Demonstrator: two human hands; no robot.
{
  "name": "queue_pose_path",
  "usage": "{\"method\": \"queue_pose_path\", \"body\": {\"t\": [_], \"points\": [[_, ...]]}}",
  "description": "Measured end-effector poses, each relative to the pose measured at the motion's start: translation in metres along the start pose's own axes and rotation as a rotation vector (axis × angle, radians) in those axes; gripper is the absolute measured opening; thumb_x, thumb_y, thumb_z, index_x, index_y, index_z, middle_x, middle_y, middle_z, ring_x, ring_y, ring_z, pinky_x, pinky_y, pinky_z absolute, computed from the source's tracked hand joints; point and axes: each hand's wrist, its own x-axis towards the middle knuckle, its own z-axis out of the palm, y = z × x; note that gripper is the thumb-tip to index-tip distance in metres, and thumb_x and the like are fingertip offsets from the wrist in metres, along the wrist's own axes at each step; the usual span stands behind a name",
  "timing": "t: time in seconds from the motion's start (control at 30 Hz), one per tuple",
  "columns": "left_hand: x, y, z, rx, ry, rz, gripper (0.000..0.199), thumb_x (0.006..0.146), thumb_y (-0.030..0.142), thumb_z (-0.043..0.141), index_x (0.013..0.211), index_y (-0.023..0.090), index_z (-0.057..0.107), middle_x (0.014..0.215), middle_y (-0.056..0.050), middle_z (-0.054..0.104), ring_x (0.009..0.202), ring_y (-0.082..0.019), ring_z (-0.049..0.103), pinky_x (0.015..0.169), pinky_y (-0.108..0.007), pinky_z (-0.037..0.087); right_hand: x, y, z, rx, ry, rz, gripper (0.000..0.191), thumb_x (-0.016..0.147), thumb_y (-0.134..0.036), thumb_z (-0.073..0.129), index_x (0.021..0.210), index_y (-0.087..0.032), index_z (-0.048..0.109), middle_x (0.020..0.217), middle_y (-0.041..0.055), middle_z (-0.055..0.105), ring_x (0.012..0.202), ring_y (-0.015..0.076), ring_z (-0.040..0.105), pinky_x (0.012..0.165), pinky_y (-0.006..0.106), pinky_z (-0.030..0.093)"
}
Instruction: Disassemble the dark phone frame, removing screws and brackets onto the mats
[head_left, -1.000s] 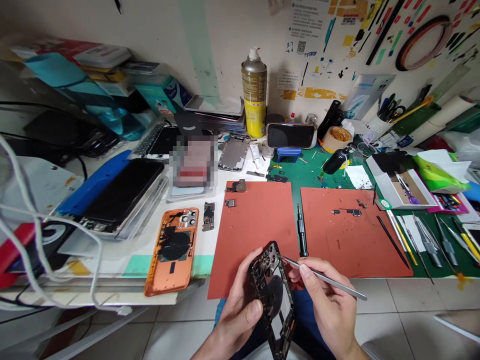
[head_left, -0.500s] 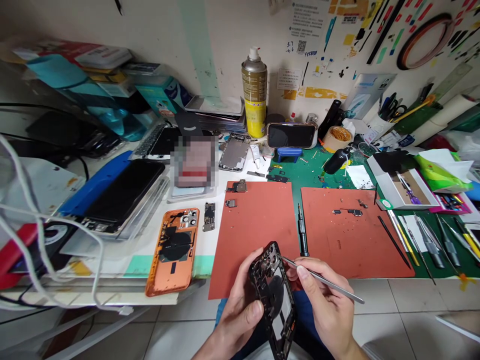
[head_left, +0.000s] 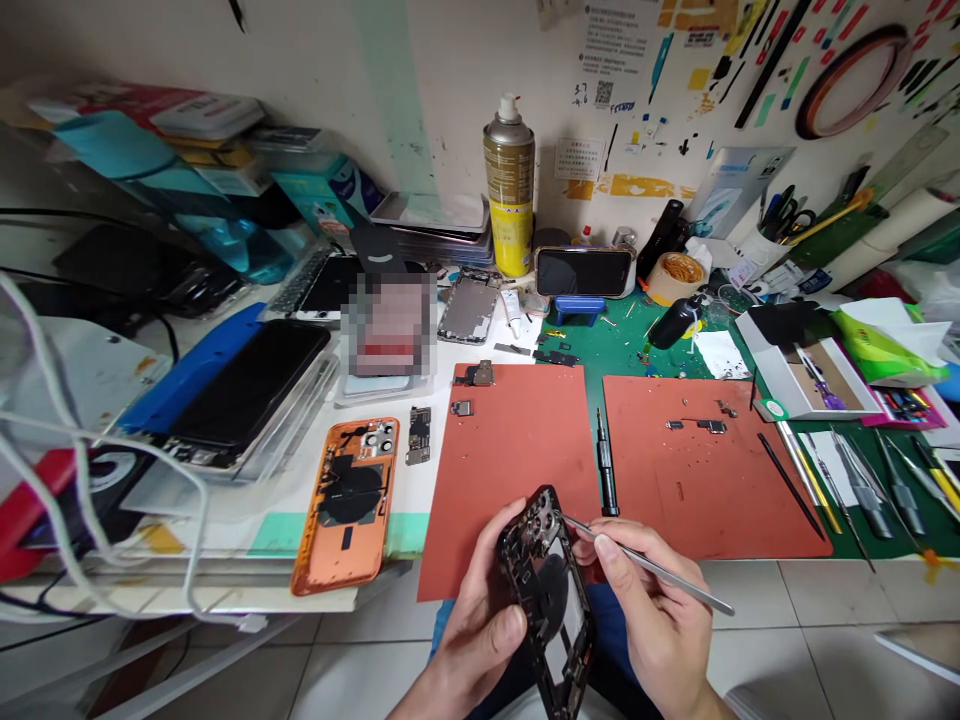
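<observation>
My left hand (head_left: pixel 487 620) grips a black phone housing (head_left: pixel 551 600) by its left edge, thumb over the near side. The housing is tilted upright above my lap, its inside with camera rings and a dark round coil pad facing me. My right hand (head_left: pixel 652 600) pinches slim metal tweezers (head_left: pixel 667 575), their tip at the housing's upper right edge beside the camera rings. Whether the tip grips anything is too small to tell. Beyond my hands lies a red-brown mat (head_left: pixel 517 450) with small camera modules (head_left: pixel 480 373) at its top left.
An orange phone back housing (head_left: pixel 352 560) and a logic board (head_left: pixel 418 435) lie left of the mat. A screwdriver (head_left: pixel 605 465) lies between it and a second mat (head_left: pixel 705 500) bearing small parts. Several hand tools (head_left: pixel 862 485) line the right; a spray can (head_left: pixel 510 190) stands behind.
The tweezers' rear end has shifted slightly right and down with my right hand. My left hand and the phone housing stay almost where they were.
</observation>
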Motion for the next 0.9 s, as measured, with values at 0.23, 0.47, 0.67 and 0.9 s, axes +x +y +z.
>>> {"method": "queue_pose_path", "body": {"t": [0.23, 0.47, 0.67, 0.9], "points": [[0.001, 0.001, -0.001, -0.028, 0.005, -0.021, 0.086, 0.083, 0.051, 0.092, 0.159, 0.033, 0.056, 0.152, -0.012, 0.068, 0.155, -0.043, 0.048, 0.131, -0.058, 0.033, -0.001, 0.006, -0.002, 0.01, -0.017, -0.048, 0.023, 0.104, -0.014, 0.068, 0.112, -0.029, 0.083, 0.101, 0.0049, 0.084, 0.09, 0.0208, 0.083, 0.08, 0.028, 0.069], [0.0, 0.0, -0.004, -0.037, 0.038, -0.032, 0.086, 0.083, 0.052, 0.092, 0.159, 0.033, 0.056, 0.152, -0.012, 0.068, 0.148, -0.042, 0.057, 0.129, -0.058, 0.036, -0.002, 0.009, -0.003, 0.074, -0.026, 0.026, 0.02, 0.107, -0.019, 0.067, 0.113, -0.029, 0.083, 0.1, 0.0048, 0.083, 0.09, 0.0198, 0.083, 0.077, 0.026, 0.069], [0.0, 0.001, -0.004, -0.066, 0.024, -0.033, 0.082, 0.085, 0.05, 0.091, 0.159, 0.037, 0.057, 0.146, -0.009, 0.072, 0.146, -0.041, 0.059, 0.128, -0.058, 0.037, -0.001, 0.006, -0.006, 0.129, -0.033, 0.129, 0.017, 0.107, -0.023, 0.069, 0.114, -0.028, 0.083, 0.096, 0.0056, 0.083, 0.081, 0.02, 0.083, 0.069, 0.025, 0.069], [0.0, 0.002, -0.005, -0.031, 0.047, -0.046, 0.082, 0.083, 0.051, 0.093, 0.157, 0.039, 0.059, 0.145, -0.009, 0.073, 0.138, -0.039, 0.066, 0.124, -0.055, 0.043, 0.0, 0.003, -0.01, 0.08, -0.05, 0.105, 0.016, 0.106, -0.022, 0.07, 0.111, -0.028, 0.084, 0.093, 0.0049, 0.083, 0.079, 0.0196, 0.082, 0.071, 0.026, 0.069]]}}
